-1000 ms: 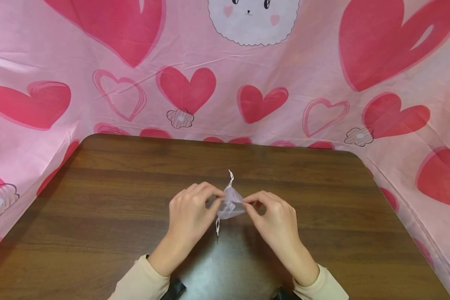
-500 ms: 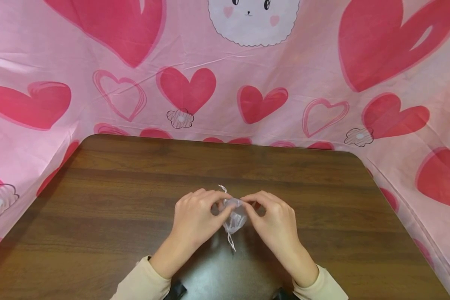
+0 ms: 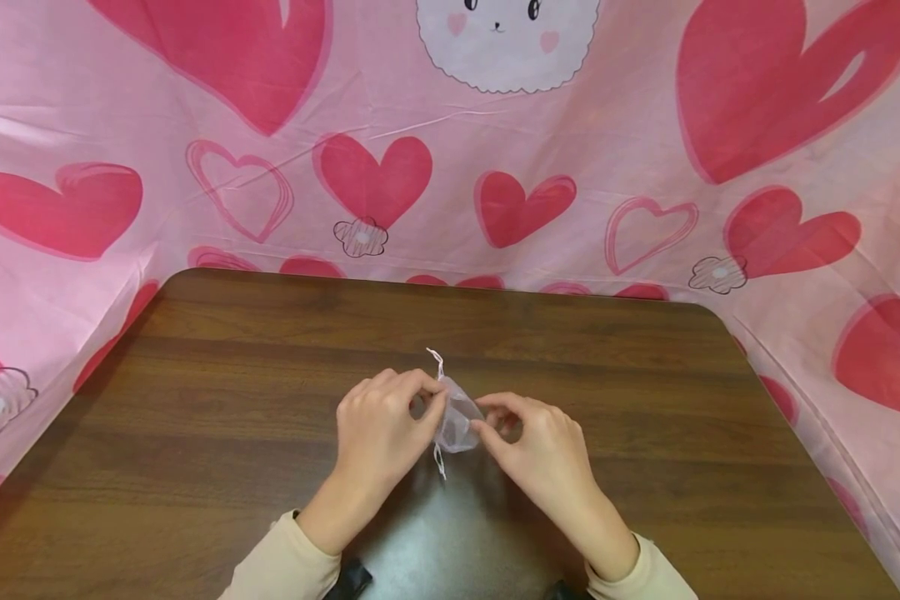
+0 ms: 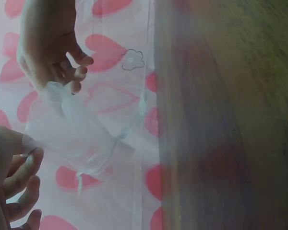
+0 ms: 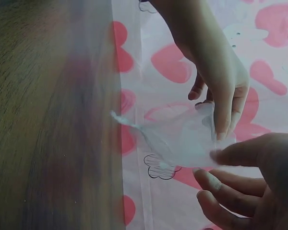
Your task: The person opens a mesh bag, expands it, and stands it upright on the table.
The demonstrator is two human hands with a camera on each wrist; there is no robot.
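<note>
A small sheer white drawstring pouch (image 3: 457,421) hangs between both hands above the table in the head view. Thin white cords stick out from it, one away from the person and one toward them. My left hand (image 3: 381,425) pinches the pouch's left side between thumb and forefinger, also seen in the left wrist view, where the pouch (image 4: 81,134) spreads out sheer. My right hand (image 3: 547,450) holds the opposite side with thumb and forefinger at its edge. In the right wrist view the right thumb (image 5: 240,152) lies on the pouch, and the other fingers are bent below it.
A dark brown wooden table (image 3: 270,333) with rounded far corners lies under the hands. Pink cloth (image 3: 450,108) printed with hearts hangs behind it and along both sides. Black straps show at the cream sleeves (image 3: 288,562).
The pouch has turned between the hands, its cords swinging round and back. The left hand moved in, then out to the left; the right fingertips shifted slightly left and toward the person.
</note>
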